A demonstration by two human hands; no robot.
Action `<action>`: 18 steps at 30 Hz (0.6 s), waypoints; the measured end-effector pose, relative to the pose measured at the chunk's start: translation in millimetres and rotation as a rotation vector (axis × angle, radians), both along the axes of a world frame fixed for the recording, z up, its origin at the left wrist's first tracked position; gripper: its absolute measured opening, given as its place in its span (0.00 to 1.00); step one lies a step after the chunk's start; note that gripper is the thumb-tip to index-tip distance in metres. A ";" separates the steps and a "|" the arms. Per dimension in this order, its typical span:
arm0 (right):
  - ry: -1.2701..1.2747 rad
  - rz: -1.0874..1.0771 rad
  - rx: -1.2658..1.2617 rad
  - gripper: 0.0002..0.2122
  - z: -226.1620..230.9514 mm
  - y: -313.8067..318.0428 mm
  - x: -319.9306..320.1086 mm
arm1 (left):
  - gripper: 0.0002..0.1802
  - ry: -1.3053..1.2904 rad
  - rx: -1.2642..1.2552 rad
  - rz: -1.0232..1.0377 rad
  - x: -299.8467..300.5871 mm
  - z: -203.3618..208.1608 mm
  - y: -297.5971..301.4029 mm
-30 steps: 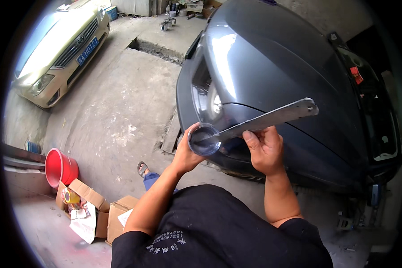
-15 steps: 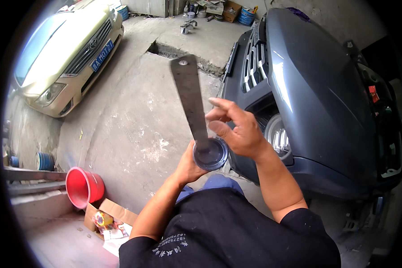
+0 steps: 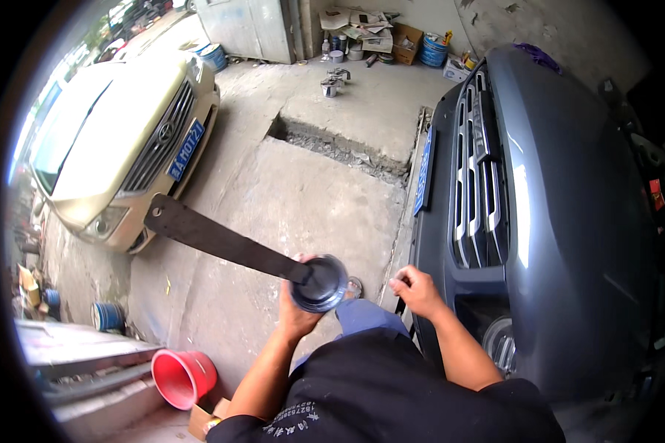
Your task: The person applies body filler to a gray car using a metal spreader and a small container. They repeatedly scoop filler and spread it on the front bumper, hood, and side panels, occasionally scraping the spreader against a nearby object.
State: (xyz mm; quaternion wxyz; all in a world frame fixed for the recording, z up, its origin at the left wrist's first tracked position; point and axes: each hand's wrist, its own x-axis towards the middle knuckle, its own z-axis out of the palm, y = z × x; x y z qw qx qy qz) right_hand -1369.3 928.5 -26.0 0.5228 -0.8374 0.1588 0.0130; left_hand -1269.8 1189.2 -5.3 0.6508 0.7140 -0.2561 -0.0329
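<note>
My left hand [image 3: 297,319] is closed around a clear cup [image 3: 338,284] with dark, bluish-grey liquid inside. From the cup a long, flat dark strip [image 3: 222,240] with a hole at its end leans out to the upper left. The strip's lower end dips into the liquid, and nothing but the cup supports it. Apart from the cup, my right hand [image 3: 420,294] hangs beside the dark grey car's front bumper. Its fingers are curled in, with no object showing in them.
A dark grey car [image 3: 569,199] stands close on my right, a cream car [image 3: 118,140] at the far left. An open trench [image 3: 340,151] cuts the floor ahead. A spray gun [image 3: 331,85] stands beyond it. At lower left are a red bucket [image 3: 183,376] and a cardboard box [image 3: 201,422].
The strip has swung from nearly upright to leaning left. My right hand has moved down and away from the cup, its fingers curling in. The view has shifted, showing more of the trench.
</note>
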 end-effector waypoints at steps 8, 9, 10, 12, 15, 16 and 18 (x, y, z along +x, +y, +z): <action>-0.054 0.076 0.022 0.14 23.3 -68.9 173.4 | 0.48 0.048 0.006 0.261 176.9 0.7 -27.5; -0.036 0.020 0.035 0.14 19.6 -76.7 197.8 | 0.49 0.098 -0.055 0.286 201.8 -1.7 -33.9; -0.020 -0.037 0.049 0.13 14.6 -84.7 222.0 | 0.51 0.045 0.019 0.301 230.5 -2.7 -38.4; 0.144 -0.124 0.102 0.12 -38.8 -113.0 255.8 | 0.50 0.058 0.043 0.313 283.9 2.8 -53.6; 0.288 -0.353 0.144 0.06 -145.4 -155.4 278.7 | 0.50 0.063 0.043 0.295 370.9 0.4 -69.6; 0.415 -0.315 -0.006 0.05 -172.3 -166.3 271.4 | 0.50 0.060 0.042 0.282 400.5 -1.2 -74.8; 0.577 -0.324 -0.180 0.06 -244.2 -199.9 207.0 | 0.51 0.040 0.038 0.217 463.4 -5.8 -106.2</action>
